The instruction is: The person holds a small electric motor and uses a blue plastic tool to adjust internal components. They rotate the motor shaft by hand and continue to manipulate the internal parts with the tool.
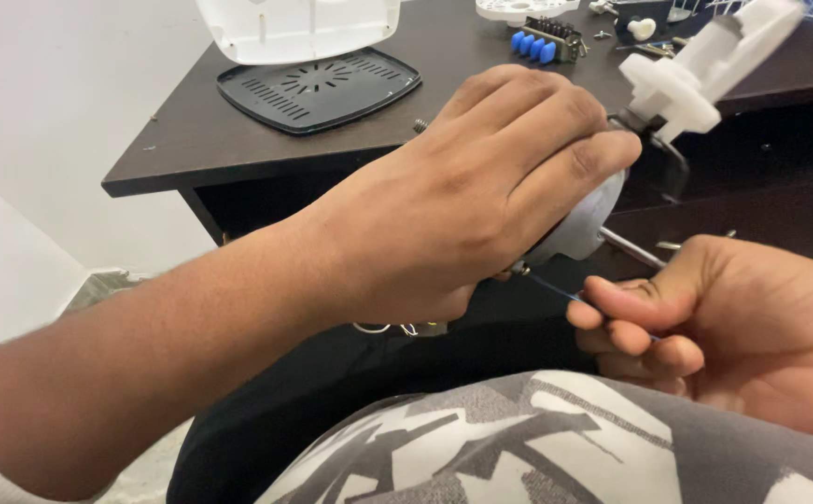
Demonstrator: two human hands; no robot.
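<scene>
My left hand [481, 187] wraps over a grey metal motor body [586, 224], holding it above my lap in front of the desk. A white plastic housing [710, 61] sticks out from the motor's far end, up to the right. A thin metal shaft [632, 248] pokes out of the motor toward my right hand [733, 327]. That hand pinches a thin blue wire [556, 289] between thumb and fingers; the wire runs back to the motor. Thin white wires [383, 329] hang below my left palm.
A dark wooden desk [192, 140] stands ahead. On it lie a black vented plate [318, 86], a white plastic cover [299, 28], a switch block with blue buttons [542, 42], a loose screw [420, 124] and small white parts. My patterned trouser leg [518, 439] fills the foreground.
</scene>
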